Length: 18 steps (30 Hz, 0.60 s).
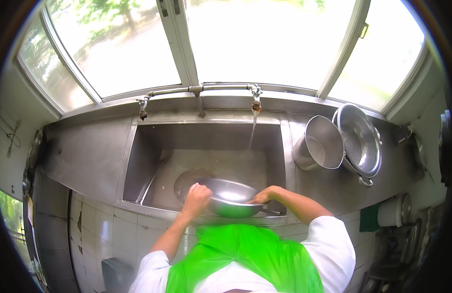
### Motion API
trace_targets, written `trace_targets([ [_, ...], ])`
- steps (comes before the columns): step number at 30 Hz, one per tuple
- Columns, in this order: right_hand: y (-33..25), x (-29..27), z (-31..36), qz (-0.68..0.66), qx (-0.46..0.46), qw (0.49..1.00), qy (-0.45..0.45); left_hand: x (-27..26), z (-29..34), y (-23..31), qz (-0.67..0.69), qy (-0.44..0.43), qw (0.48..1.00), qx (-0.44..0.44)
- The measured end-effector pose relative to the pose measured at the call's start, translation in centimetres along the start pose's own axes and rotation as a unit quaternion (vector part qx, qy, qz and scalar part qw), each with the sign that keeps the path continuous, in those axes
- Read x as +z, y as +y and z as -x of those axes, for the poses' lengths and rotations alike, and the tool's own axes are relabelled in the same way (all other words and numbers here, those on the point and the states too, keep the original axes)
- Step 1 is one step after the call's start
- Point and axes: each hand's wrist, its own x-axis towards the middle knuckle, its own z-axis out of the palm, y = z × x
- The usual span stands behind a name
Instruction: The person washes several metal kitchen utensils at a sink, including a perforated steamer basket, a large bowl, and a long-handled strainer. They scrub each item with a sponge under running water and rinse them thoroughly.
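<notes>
A wide, shiny metal bowl (pixel 226 211) is tilted over the sink's near edge, in front of my green apron. My left hand (pixel 198 196) is closed on the bowl's left rim. Inside the bowl, at its right side, my right hand (pixel 261 196) presses down with its fingers together; whatever they hold, if anything, is hidden. Behind the bowl lies the metal sink (pixel 216 161), with a round, flat, dull shape (pixel 186 181) on its floor, partly covered by my left hand and the bowl. Water (pixel 254 128) runs from the right tap (pixel 256 105) into the sink.
On the right counter stand a deep metal pot (pixel 318 144) and a large two-handled metal basin (pixel 359 141) tipped on its side. The left tap (pixel 143 113) shows no water. A long pipe (pixel 174 90) joins both taps below the windows. A metal counter (pixel 89 156) extends left.
</notes>
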Motion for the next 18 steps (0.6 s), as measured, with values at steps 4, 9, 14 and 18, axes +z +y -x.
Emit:
trace_targets([
  [4,1.3,-1.4,-1.1,-0.01,0.063,0.997,-0.051,1.3,-3.2,-0.3,0.117,0.108,0.986,-0.039],
  [9,-11.9,-4.0,-0.1,0.01,-0.138,0.988,0.07,-2.8,-8.5,5.6,0.143,0.116,0.979,0.092],
  [14,-7.6,-2.2,-3.1,0.016,-0.104,0.994,0.03,-5.7,-10.1,8.5,0.141,0.112,0.972,0.154],
  [18,-2.4,1.3,-0.7,-0.006,-0.039,0.999,0.006,-4.2,-8.6,4.2,0.1,0.122,0.983,0.092],
])
